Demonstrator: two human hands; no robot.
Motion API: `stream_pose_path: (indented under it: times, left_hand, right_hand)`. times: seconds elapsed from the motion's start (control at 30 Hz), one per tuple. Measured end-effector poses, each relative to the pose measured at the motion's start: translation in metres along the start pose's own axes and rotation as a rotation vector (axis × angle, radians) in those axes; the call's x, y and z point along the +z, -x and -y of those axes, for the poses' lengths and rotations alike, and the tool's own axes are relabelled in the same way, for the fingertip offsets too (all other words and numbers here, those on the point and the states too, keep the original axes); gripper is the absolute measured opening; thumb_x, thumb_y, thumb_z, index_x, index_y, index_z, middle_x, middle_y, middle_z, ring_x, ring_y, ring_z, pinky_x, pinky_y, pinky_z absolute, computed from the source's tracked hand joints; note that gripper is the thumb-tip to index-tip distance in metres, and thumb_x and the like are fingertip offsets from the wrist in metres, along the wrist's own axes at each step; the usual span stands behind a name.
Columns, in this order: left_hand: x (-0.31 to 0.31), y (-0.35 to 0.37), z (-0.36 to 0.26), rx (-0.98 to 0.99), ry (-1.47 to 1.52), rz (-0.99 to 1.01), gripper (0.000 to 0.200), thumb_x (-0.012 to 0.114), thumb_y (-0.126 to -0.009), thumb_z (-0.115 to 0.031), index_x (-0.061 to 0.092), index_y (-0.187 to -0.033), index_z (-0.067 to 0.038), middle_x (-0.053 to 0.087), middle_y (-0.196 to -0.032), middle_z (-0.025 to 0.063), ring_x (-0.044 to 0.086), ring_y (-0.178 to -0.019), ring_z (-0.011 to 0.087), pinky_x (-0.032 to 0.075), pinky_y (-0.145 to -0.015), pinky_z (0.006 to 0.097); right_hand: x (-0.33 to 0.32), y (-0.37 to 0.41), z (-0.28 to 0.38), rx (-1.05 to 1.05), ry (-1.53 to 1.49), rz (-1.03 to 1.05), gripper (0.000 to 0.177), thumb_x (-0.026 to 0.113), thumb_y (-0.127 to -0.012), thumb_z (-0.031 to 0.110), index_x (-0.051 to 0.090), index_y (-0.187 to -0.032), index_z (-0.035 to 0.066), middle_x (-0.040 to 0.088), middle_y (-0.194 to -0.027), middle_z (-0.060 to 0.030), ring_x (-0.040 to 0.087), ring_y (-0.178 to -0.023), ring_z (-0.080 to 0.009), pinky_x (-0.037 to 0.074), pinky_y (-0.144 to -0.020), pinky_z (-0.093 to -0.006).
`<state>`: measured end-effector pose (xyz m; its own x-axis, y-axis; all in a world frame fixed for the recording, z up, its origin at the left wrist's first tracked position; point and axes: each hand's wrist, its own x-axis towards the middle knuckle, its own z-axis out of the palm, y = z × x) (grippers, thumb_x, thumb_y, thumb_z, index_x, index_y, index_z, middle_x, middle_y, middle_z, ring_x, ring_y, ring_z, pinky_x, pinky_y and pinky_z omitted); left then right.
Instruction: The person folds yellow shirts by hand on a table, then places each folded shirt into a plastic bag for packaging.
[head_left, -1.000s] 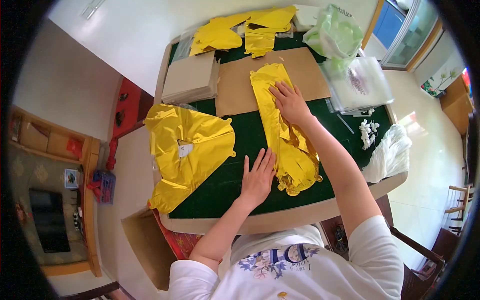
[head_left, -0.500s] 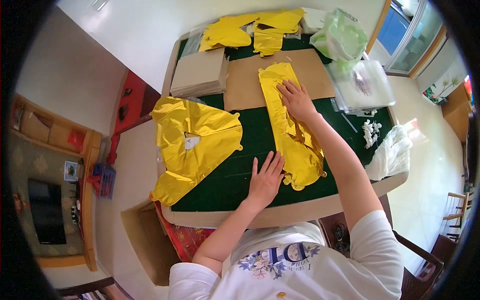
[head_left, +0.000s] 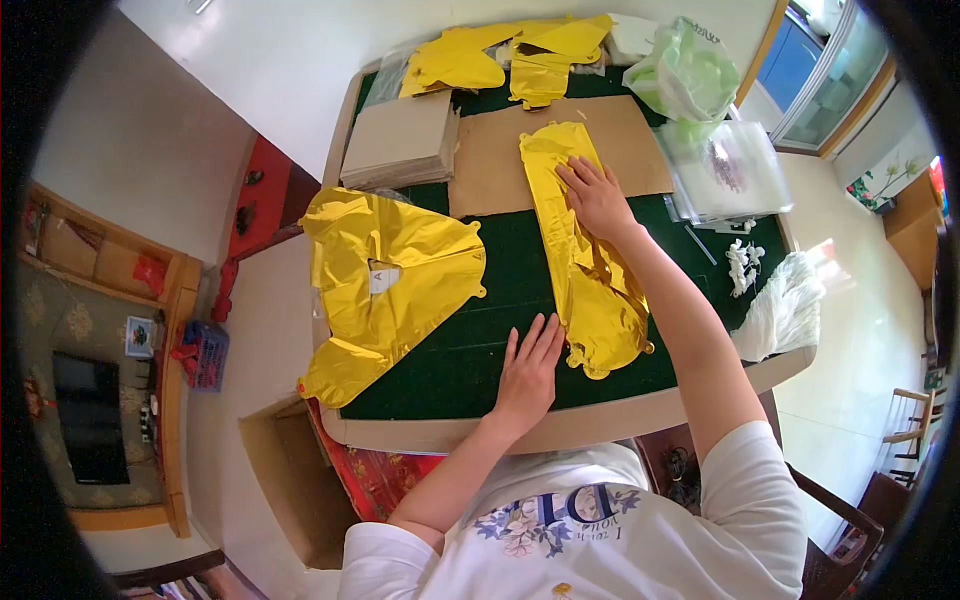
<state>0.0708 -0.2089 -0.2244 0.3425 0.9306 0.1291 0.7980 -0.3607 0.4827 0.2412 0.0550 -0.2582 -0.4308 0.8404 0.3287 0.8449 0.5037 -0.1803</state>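
A long, folded gold foil piece (head_left: 590, 270) lies on the green tabletop, its upper end over a brown cardboard sheet (head_left: 490, 165). My right hand (head_left: 597, 200) rests flat on its upper part, fingers spread. Beside its lower left edge, my left hand (head_left: 530, 370) lies on the green surface, fingers extended and holding nothing. To the left is a wide gold foil piece (head_left: 400, 270) with a white label (head_left: 382, 280) in its middle opening.
A stack of grey boards (head_left: 398, 140) stands at the back left, near more gold foil pieces (head_left: 540, 75). At the right are a green-white bag (head_left: 685, 75), clear plastic sleeves (head_left: 730, 170), small white items (head_left: 742, 265) and white strands (head_left: 785, 310). An open cardboard box (head_left: 290, 480) sits below left.
My left hand has slid slightly down, a little away from the folded foil's lower edge. My right hand stays on the foil in nearly the same place.
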Motion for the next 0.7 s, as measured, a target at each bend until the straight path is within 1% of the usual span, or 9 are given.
stream_pose_path:
  times: [0.07, 0.17, 0.27, 0.37, 0.47, 0.57, 0.7]
  left_hand:
    - [-0.001, -0.001, 0.0, 0.019, -0.047, 0.041, 0.054, 0.047, -0.083, 0.004, 0.043, -0.137, -0.001, 0.035, -0.148, 0.0113, 0.027, -0.14, 0.0291, 0.017, -0.114, 0.0535]
    - [-0.004, 0.0, 0.0, 0.066, -0.119, 0.064, 0.052, 0.048, -0.083, 0.001, 0.045, -0.135, -0.001, 0.038, -0.147, 0.0099, 0.028, -0.139, 0.0296, 0.02, -0.112, 0.0546]
    - [-0.007, 0.001, 0.001, 0.109, -0.167, 0.09, 0.053, 0.049, -0.081, 0.003, 0.048, -0.133, -0.002, 0.039, -0.146, 0.0076, 0.029, -0.139, 0.0296, 0.02, -0.112, 0.0572]
    - [-0.006, 0.004, 0.002, 0.137, -0.153, 0.087, 0.054, 0.05, -0.079, 0.004, 0.049, -0.133, -0.002, 0.039, -0.146, 0.0069, 0.029, -0.139, 0.0298, 0.02, -0.111, 0.0597]
    - [-0.007, 0.004, 0.002, 0.132, -0.156, 0.119, 0.053, 0.048, -0.081, 0.005, 0.048, -0.134, -0.002, 0.038, -0.147, 0.0073, 0.027, -0.14, 0.028, 0.017, -0.112, 0.0603]
    - [-0.011, 0.005, 0.004, 0.136, -0.157, 0.121, 0.055, 0.049, -0.08, 0.005, 0.048, -0.134, -0.006, 0.038, -0.146, 0.007, 0.027, -0.14, 0.0286, 0.017, -0.112, 0.0609]
    - [-0.014, 0.005, 0.007, 0.139, -0.148, 0.13, 0.059, 0.051, -0.077, 0.004, 0.05, -0.133, -0.014, 0.04, -0.145, 0.0064, 0.03, -0.138, 0.0309, 0.02, -0.11, 0.0622]
  right_hand:
    - [0.0, 0.0, 0.0, 0.006, 0.018, 0.009, 0.044, 0.038, -0.097, 0.026, 0.042, -0.14, 0.017, 0.039, -0.146, -0.0095, 0.032, -0.137, -0.0268, 0.023, -0.112, -0.05]
    - [-0.003, 0.001, 0.001, -0.003, 0.019, 0.003, 0.044, 0.037, -0.098, 0.027, 0.042, -0.14, 0.017, 0.039, -0.146, -0.0094, 0.032, -0.137, -0.0266, 0.023, -0.112, -0.0495]
    - [-0.003, 0.001, 0.002, 0.004, 0.005, 0.004, 0.044, 0.037, -0.098, 0.028, 0.042, -0.14, 0.017, 0.039, -0.146, -0.0092, 0.032, -0.137, -0.0264, 0.022, -0.112, -0.0491]
    - [-0.003, 0.001, 0.001, -0.001, 0.02, 0.004, 0.044, 0.037, -0.098, 0.029, 0.042, -0.14, 0.017, 0.039, -0.146, -0.0093, 0.032, -0.137, -0.0263, 0.022, -0.113, -0.0489]
    - [-0.002, 0.0, 0.001, -0.005, 0.036, 0.008, 0.044, 0.037, -0.098, 0.028, 0.041, -0.14, 0.016, 0.039, -0.146, -0.0092, 0.031, -0.138, -0.0263, 0.022, -0.113, -0.0487]
    - [0.0, -0.001, 0.0, -0.004, 0.027, 0.005, 0.044, 0.036, -0.098, 0.028, 0.041, -0.141, 0.016, 0.039, -0.146, -0.0093, 0.031, -0.138, -0.0268, 0.022, -0.113, -0.049]
    - [0.0, 0.0, 0.0, -0.018, 0.048, -0.003, 0.044, 0.036, -0.098, 0.028, 0.041, -0.14, 0.016, 0.039, -0.146, -0.0096, 0.031, -0.137, -0.0272, 0.022, -0.113, -0.0495]
